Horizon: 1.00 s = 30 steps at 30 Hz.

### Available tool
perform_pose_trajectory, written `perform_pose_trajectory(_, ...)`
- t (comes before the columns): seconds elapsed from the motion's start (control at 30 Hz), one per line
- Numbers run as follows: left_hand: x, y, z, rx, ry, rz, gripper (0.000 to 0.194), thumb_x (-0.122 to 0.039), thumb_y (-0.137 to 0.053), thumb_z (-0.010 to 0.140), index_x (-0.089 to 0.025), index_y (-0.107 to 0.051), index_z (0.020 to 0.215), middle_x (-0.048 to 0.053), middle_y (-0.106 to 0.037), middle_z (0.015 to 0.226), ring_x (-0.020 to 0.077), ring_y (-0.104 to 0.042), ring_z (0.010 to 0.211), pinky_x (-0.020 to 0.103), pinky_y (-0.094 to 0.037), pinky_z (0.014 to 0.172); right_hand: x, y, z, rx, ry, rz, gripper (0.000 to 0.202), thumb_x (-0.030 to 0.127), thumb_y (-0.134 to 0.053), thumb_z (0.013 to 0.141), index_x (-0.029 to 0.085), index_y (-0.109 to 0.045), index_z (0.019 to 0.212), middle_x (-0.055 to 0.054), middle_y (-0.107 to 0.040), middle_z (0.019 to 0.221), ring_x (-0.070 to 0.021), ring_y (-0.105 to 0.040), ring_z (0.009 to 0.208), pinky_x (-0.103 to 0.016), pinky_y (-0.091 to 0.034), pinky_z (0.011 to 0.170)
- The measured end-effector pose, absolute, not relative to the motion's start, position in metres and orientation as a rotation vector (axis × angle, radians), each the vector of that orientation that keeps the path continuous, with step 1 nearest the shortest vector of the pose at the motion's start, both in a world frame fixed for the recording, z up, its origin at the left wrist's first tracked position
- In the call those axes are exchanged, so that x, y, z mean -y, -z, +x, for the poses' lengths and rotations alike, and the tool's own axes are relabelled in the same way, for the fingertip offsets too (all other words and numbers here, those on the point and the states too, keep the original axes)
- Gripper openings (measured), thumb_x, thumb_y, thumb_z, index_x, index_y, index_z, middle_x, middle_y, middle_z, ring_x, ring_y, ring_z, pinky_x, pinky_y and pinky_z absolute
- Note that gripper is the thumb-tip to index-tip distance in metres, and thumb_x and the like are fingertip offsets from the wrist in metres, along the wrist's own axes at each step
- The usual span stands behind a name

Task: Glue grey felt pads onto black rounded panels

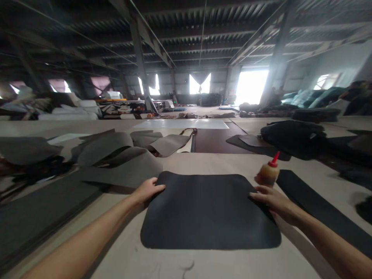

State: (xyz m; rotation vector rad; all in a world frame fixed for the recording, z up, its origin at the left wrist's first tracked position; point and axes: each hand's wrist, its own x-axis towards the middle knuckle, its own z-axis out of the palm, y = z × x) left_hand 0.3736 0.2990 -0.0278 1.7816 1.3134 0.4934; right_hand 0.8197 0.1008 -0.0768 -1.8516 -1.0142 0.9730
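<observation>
A dark, flat panel with rounded corners (pixel 209 213) spans the space between my hands over the pale table (pixel 130 255). My left hand (pixel 148 190) grips its upper left edge, thumb on top and the other fingers mostly hidden beyond the edge. At the right edge my right hand (pixel 269 199) pinches the panel, with its thumb and fingers near the rim. Just behind my right hand is a squeeze bottle with a red pointed nozzle (pixel 266 174), amber and slightly blurred.
Loose grey sheets (pixel 124 166) lie on the left, beside a long dark stack (pixel 49 209). A dark strip (pixel 322 205) runs along the right. Farther back are a brown board (pixel 221 140) and a black bundle (pixel 293 137).
</observation>
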Motion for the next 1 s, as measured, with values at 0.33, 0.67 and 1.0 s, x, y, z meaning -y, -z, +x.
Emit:
perform_pose_trajectory(0.33,-0.336,0.023,0.396,-1.078,-0.740,1.625,0.065,-0.038,-0.076,0.063,-0.012,-0.058,0.120,0.013,-0.071,0.115,0.0284,-0.067,0.107,0.032,-0.053,0.084,-0.133,0.060,0.803,0.931,-0.664,-1.718,0.055,0.040,-0.071,0.070,0.019,-0.058,0.119,-0.013,-0.068,0.119,-0.0309,-0.066,0.109,-0.038,-0.057,0.090)
perform_pose_trajectory(0.67,-0.433,0.009,0.454,-1.156,-1.081,1.631,0.057,-0.039,-0.076,0.057,-0.016,-0.066,0.108,0.008,-0.074,0.103,0.0245,-0.069,0.091,0.027,-0.052,0.072,-0.252,0.036,0.845,0.828,-0.353,-1.884,0.054,0.025,-0.070,0.077,0.018,-0.057,0.129,-0.009,-0.069,0.111,-0.0218,-0.068,0.089,-0.027,-0.052,0.068)
perform_pose_trajectory(1.0,-0.445,0.056,0.454,-1.301,-0.847,1.454,0.052,-0.021,-0.073,0.053,-0.011,-0.066,0.104,0.011,-0.073,0.081,0.0267,-0.069,0.070,0.031,-0.054,0.057,-0.288,0.080,0.867,0.823,-0.342,-2.123,0.042,0.023,-0.074,0.074,0.007,-0.068,0.112,-0.015,-0.071,0.095,-0.0236,-0.066,0.082,-0.030,-0.048,0.070)
